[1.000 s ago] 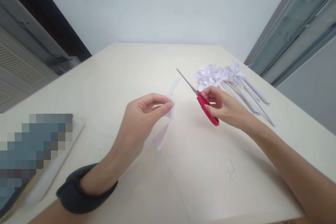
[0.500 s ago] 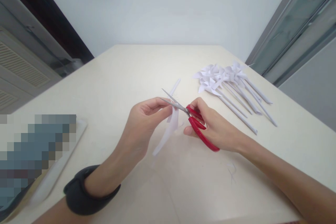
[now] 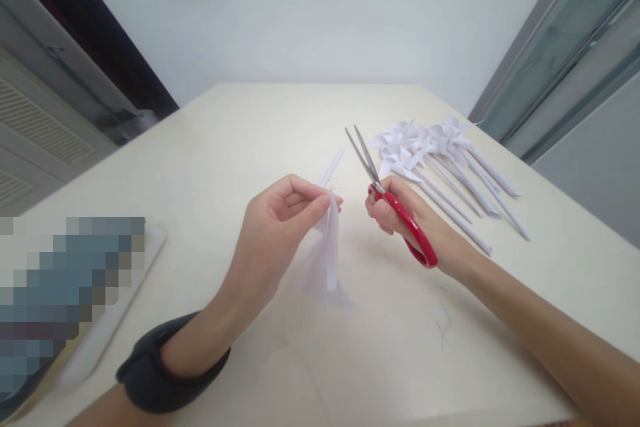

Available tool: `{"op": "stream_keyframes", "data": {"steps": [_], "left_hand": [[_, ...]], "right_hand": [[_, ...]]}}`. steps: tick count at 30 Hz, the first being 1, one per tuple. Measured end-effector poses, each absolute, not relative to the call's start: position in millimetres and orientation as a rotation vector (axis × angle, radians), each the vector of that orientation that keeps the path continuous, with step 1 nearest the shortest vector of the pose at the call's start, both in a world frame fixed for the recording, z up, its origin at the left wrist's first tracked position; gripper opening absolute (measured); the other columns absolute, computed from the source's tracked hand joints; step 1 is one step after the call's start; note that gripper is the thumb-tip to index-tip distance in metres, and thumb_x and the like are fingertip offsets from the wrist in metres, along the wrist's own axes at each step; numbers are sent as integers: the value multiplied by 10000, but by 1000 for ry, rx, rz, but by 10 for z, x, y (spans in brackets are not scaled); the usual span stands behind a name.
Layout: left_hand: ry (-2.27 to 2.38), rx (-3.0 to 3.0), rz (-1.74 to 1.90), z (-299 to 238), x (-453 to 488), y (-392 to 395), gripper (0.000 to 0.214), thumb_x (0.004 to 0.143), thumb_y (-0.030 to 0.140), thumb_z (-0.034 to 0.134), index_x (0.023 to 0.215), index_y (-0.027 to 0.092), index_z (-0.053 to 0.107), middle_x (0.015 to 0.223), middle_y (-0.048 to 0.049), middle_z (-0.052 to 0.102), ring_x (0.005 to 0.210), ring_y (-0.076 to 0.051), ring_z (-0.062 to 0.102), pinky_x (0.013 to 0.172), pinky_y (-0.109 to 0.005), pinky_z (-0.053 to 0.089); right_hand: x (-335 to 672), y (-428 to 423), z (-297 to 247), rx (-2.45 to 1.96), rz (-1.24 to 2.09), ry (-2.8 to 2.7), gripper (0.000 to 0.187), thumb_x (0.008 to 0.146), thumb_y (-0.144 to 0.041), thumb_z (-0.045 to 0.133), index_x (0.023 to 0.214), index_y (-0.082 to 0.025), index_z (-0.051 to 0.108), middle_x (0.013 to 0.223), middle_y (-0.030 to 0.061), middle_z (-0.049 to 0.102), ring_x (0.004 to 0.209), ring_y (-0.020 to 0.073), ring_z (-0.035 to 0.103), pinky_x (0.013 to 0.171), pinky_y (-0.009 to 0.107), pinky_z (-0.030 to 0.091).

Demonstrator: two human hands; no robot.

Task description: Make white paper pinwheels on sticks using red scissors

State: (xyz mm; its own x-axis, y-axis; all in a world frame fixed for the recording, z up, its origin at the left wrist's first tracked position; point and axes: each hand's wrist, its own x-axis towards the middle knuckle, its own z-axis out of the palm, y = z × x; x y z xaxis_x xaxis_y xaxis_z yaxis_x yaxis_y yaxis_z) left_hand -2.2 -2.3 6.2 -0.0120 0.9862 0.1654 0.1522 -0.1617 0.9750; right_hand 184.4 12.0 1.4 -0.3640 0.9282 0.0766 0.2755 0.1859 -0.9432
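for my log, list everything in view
table: one, cream, beneath
scissors: one, red and silver, centre-right
held paper: one, white, centre
paper stick: one, white, centre
pinwheels: several, white, table's right side
threads: few, greyish, lower right
pixelated item: one, bluish, left
flat item: one, white, left
wall: one, pale, behind
vented panel: one, grey, left
glass panel: one, greenish, right
wristband: one, black, lower left
left hand: one, bare, on paper
right hand: one, bare, on scissors

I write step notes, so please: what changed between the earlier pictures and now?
Since half a second ago, the right hand has drawn the scissors rightward, away from the paper; their blades now point forward. The paper's lower end swung right. Nothing was let go: the left hand still pinches the paper, the pinwheels lie as before.
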Motion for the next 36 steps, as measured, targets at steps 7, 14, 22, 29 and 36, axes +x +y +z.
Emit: {"op": "stream_keyframes", "data": {"steps": [7,14,22,29,36], "left_hand": [[1382,1520,1258,5,-71,7,128,788,329,631,795,212,580,862,-7,674,819,-169,640,704,-261,509],[1417,1998,1241,81,-31,-25,206,816,248,566,1021,242,553,1129,-33,590,1110,-209,535,940,-349,447],[1260,2399,861,2,70,-65,249,814,265,567,1060,250,541,1118,-38,581,1065,-224,521,904,-362,416],[1324,2251,965,21,72,-85,229,790,214,577,1016,234,543,1049,-30,577,997,-203,535,838,-323,447],[1348,1969,1066,-1,49,-71,204,807,277,567,1008,244,564,1092,-45,590,1031,-226,556,862,-365,473]], "right_hand": [[1838,122,-47,-1081,1573,-1629,247,734,-296,669,807,-213,449,735,-44,482,661,112,510,568,240,367],[1880,122,23,-1091,1523,-1609,225,724,-191,640,770,-215,421,723,-53,519,686,113,573,614,254,423],[1867,126,-20,-1118,1481,-1645,181,738,-178,606,825,-221,453,737,-44,550,641,102,522,525,224,361],[1881,151,29,-1014,1457,-1557,154,783,-296,599,748,-199,484,744,-18,525,705,127,550,632,266,433],[1922,205,125,-963,1380,-1580,187,790,-312,593,675,-187,516,723,0,522,692,126,493,621,272,401]]}}
